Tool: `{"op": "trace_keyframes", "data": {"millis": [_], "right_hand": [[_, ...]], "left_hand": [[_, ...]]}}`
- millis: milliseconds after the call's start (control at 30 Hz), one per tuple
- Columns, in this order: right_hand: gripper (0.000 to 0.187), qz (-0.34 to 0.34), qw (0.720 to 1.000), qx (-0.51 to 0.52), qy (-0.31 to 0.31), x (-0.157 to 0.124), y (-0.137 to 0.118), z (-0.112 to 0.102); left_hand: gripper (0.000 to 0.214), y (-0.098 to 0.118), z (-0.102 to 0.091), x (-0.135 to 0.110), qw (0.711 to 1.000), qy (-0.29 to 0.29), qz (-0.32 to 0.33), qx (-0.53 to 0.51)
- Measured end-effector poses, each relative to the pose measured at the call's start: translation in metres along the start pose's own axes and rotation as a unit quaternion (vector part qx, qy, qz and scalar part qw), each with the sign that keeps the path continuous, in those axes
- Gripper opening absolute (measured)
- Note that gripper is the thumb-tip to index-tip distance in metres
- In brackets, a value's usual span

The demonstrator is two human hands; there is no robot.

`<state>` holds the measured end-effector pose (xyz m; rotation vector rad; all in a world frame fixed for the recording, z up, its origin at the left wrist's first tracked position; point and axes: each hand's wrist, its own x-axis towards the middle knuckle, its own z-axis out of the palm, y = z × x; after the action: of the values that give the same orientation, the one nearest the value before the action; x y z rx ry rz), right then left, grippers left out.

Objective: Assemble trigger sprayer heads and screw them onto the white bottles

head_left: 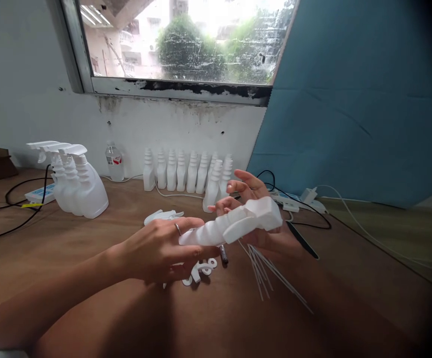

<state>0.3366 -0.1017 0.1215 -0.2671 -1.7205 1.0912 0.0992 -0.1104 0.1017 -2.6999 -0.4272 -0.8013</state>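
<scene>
A white plastic bottle with a ribbed neck (pixel 231 223) is held tilted above the table, its narrow end to the left and its blocky end to the right. My left hand (pixel 160 248), with a ring on one finger, has its fingers around the narrow end. Behind and below the blocky end is my right hand (pixel 275 241); the bottle lies against it, with several fingers loosely raised. Its exact grip is partly hidden by the bottle. Small white plastic parts and rings (pixel 201 270) lie below the hands. Thin white tubes (pixel 263 271) fan out under my right hand.
Sprayer-topped white bottles (pixel 77 184) stand at left, near a clear drink bottle (pixel 114 161). Several ribbed bottles without sprayers (pixel 181 171) line the wall. White sprayer parts (pixel 162 216) lie behind my left hand. Power strips (pixel 298 200) with cables are at right and left.
</scene>
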Motion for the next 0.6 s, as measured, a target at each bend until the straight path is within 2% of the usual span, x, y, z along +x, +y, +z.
{"op": "trace_keyframes", "data": {"millis": [100,200,333,400,533,600], "right_hand": [[0.072,-0.029,0.998,-0.047,0.031,0.0,0.0,0.0],[0.06,-0.01,0.991,-0.116,0.059,-0.001,-0.006,-0.004],[0.046,-0.041,0.984,-0.153,0.085,0.001,-0.022,-0.012],[0.039,-0.069,0.982,-0.151,0.095,0.001,-0.029,-0.018],[0.04,-0.084,0.98,-0.137,0.114,0.0,-0.039,-0.03],[0.039,-0.095,0.986,-0.092,0.101,-0.001,-0.042,-0.032]], "left_hand": [[0.046,-0.001,0.002,-0.001,1.0,0.012,0.001,0.009],[0.044,-0.003,0.0,0.0,1.0,0.018,0.0,0.015],[0.041,-0.006,-0.014,0.01,1.0,0.016,0.02,0.007],[0.035,-0.01,-0.024,0.019,0.998,0.006,0.036,-0.05],[0.032,-0.032,-0.032,0.038,0.977,-0.056,0.063,-0.197],[0.04,-0.048,-0.022,0.045,0.984,-0.063,0.029,-0.167]]}}
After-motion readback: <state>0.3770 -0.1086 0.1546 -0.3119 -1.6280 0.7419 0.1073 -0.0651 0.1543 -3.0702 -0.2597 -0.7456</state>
